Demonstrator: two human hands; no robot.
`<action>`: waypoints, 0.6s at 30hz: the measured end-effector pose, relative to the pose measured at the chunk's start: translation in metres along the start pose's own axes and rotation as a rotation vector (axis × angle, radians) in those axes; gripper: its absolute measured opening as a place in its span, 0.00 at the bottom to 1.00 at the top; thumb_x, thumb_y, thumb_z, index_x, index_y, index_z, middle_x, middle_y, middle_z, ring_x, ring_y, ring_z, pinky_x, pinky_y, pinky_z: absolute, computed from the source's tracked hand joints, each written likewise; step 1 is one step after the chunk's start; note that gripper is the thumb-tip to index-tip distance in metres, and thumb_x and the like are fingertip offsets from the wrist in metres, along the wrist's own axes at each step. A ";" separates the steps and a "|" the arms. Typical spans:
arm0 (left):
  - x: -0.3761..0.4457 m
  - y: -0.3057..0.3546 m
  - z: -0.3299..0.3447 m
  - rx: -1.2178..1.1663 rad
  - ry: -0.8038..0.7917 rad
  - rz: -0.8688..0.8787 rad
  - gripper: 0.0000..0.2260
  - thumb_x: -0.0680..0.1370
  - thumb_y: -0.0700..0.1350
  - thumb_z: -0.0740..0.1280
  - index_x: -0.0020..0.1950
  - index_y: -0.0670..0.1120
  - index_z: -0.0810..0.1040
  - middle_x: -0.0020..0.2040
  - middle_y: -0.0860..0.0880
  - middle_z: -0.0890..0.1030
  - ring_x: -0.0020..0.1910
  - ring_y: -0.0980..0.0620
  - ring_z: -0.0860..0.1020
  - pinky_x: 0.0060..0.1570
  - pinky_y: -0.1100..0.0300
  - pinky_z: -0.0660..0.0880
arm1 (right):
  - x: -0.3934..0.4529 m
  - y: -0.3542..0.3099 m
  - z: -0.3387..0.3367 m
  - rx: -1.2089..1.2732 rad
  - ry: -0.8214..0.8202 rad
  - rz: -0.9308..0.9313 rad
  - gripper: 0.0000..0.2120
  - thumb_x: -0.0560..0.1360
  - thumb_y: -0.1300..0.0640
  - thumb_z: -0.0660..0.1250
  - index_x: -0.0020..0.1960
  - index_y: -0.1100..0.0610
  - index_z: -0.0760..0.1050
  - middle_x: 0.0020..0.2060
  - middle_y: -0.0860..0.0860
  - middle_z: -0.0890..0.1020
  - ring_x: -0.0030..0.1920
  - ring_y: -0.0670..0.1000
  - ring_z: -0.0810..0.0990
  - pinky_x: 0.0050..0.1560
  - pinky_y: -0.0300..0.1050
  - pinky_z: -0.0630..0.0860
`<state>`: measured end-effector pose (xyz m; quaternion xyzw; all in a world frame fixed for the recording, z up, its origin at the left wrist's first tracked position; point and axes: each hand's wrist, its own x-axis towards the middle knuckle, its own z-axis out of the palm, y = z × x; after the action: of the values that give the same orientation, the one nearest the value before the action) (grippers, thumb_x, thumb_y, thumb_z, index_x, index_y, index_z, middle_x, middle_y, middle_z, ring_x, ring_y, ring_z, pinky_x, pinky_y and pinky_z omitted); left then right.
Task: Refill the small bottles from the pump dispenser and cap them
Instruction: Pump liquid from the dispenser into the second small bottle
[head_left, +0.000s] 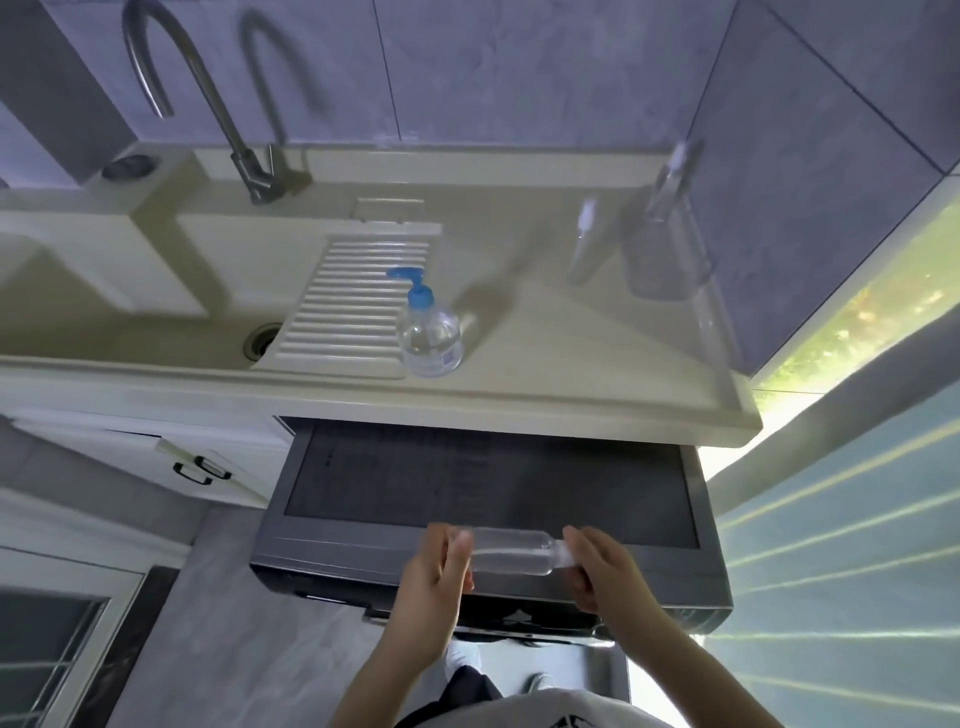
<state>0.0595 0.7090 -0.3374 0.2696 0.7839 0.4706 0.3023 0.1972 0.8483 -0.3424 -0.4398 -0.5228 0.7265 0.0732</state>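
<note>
A small clear bottle lies sideways in the air in front of the counter, its neck pointing right. My left hand grips its base end. My right hand closes its fingers around the neck and cap end. The pump dispenser, a clear bottle with a blue pump head, stands upright on the counter beside the ribbed drainboard. Two more clear bottles with white tops stand at the far right of the counter: a slim one and a larger one.
A cream sink with a drain and a curved metal faucet is at left. The ribbed drainboard slopes into it. A dark grey appliance sits under the counter edge. A window is at right.
</note>
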 end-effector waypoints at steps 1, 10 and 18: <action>0.001 0.001 0.000 0.004 -0.005 -0.003 0.13 0.81 0.51 0.55 0.41 0.45 0.70 0.31 0.51 0.74 0.29 0.61 0.72 0.36 0.69 0.70 | -0.002 0.003 0.000 0.018 -0.010 -0.016 0.13 0.82 0.60 0.57 0.39 0.61 0.66 0.24 0.48 0.66 0.22 0.44 0.62 0.23 0.35 0.60; -0.005 -0.011 -0.002 -0.288 -0.054 -0.285 0.23 0.75 0.61 0.52 0.28 0.45 0.63 0.23 0.52 0.62 0.23 0.55 0.61 0.27 0.64 0.60 | -0.003 0.002 -0.007 -0.419 -0.100 -0.450 0.12 0.69 0.45 0.67 0.46 0.53 0.76 0.41 0.46 0.79 0.39 0.43 0.78 0.39 0.33 0.73; -0.018 -0.012 -0.005 -0.201 -0.026 -0.201 0.24 0.71 0.68 0.54 0.30 0.48 0.61 0.25 0.53 0.61 0.26 0.55 0.60 0.30 0.63 0.61 | -0.008 0.003 -0.018 -0.457 -0.293 -0.268 0.16 0.77 0.47 0.65 0.64 0.44 0.69 0.56 0.40 0.78 0.56 0.41 0.79 0.56 0.42 0.77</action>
<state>0.0665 0.6888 -0.3420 0.1640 0.7520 0.5104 0.3835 0.2160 0.8545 -0.3418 -0.2625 -0.7311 0.6297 -0.0084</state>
